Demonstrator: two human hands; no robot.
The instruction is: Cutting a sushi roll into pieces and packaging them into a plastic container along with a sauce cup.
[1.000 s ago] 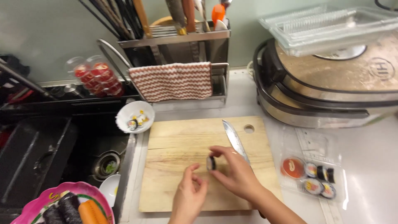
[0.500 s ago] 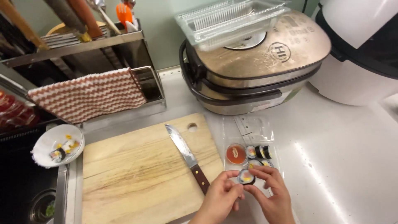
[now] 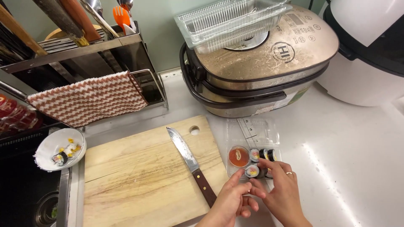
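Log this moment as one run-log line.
left hand: fingertips at sushi roll piece | right hand: on rolls in clear tray | knife: flat on cutting board | sauce cup: in tray

Counted on the counter: two hands, one knife, one board, two clear containers

One left hand [image 3: 229, 201] and one right hand [image 3: 281, 194] sit near, at one clear tray [image 3: 252, 138] holding about four visible roll slices [image 3: 252, 171] and one red sauce cup [image 3: 239, 156]. One knife [image 3: 191, 164] lies on one wooden cutting board [image 3: 139, 176]. Far left: one white bowl [image 3: 59, 149], one striped cloth [image 3: 86, 102]. Far: one cooker [image 3: 269, 71] and one clear container [image 3: 231, 19] on top of it.
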